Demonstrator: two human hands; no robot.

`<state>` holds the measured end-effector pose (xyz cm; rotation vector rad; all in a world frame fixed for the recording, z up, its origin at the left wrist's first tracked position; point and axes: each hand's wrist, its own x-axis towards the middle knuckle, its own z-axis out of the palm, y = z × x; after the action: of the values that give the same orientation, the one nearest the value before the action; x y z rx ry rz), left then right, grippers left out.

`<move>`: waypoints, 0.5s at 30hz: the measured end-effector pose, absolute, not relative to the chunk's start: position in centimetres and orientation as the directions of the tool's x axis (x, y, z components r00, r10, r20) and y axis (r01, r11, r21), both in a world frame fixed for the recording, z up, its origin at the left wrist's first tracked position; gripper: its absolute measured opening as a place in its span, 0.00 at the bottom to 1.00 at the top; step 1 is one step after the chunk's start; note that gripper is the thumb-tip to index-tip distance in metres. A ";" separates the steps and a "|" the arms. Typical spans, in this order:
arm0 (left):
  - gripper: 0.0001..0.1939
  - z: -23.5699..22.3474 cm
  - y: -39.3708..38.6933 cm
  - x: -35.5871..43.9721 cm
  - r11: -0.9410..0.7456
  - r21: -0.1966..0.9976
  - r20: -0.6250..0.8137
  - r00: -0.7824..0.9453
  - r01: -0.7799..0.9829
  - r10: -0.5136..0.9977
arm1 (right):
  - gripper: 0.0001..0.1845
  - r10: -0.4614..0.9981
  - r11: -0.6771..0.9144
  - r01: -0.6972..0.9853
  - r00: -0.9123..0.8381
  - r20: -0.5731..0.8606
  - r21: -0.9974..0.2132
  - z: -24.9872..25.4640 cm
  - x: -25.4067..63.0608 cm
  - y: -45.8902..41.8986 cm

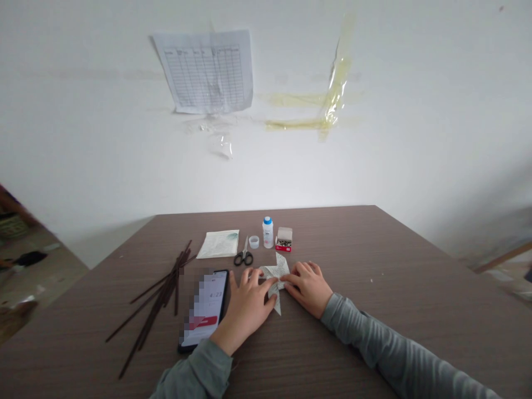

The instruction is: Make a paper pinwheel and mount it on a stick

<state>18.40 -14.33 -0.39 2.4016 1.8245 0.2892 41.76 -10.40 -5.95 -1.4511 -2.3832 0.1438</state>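
A paper pinwheel (272,270) with printed or written marks lies on the table between my hands, its pointed blades folded toward the middle. My left hand (248,302) comes from the left, thumb and index finger closed on the pinwheel's lower and left part. From the right, my right hand (310,285) pinches near its centre with the fingertips. The fingers partly cover the centre, so I cannot make out whether anything small is held there. Just beyond the pinwheel stands a small red box (284,244) with its lid up and many small metallic pieces inside.
Behind my left hand are black-handled scissors (244,256), a small clear cup (254,241) and a white bottle with a blue cap (268,233). Folded paper sheets (218,244) lie farther left. A phone (203,310) and several dark thin sticks (160,296) are at the left. A wall (291,177) stands behind the table.
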 end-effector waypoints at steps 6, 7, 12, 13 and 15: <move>0.26 -1.0 -14.3 18.4 -0.267 0.190 0.106 0.251 0.945 0.962 | 0.21 0.877 0.473 0.836 -0.417 0.238 -0.277 -6.0 41.8 -10.4; 0.26 -1.1 -14.3 18.4 -0.261 0.190 0.107 0.245 0.946 0.964 | 0.21 0.873 0.479 0.833 -0.417 0.253 -0.278 -6.2 41.9 -10.3; 0.28 -1.4 -14.5 18.4 -0.258 0.182 0.099 0.243 0.949 0.965 | 0.20 0.844 0.513 0.814 -0.422 0.332 -0.271 -7.1 42.4 -10.0; 0.28 -1.4 -14.5 18.4 -0.262 0.188 0.101 0.247 0.947 0.964 | 0.20 0.843 0.515 0.813 -0.422 0.333 -0.273 -7.2 42.4 -10.0; 0.28 -1.2 -14.5 18.4 -0.268 0.205 0.098 0.253 0.941 0.963 | 0.20 0.847 0.512 0.813 -0.423 0.322 -0.278 -7.1 42.3 -10.0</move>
<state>18.37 -14.48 -1.20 2.4014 1.8330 0.3094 42.35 -9.99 -7.13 -1.3658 -2.3372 0.1100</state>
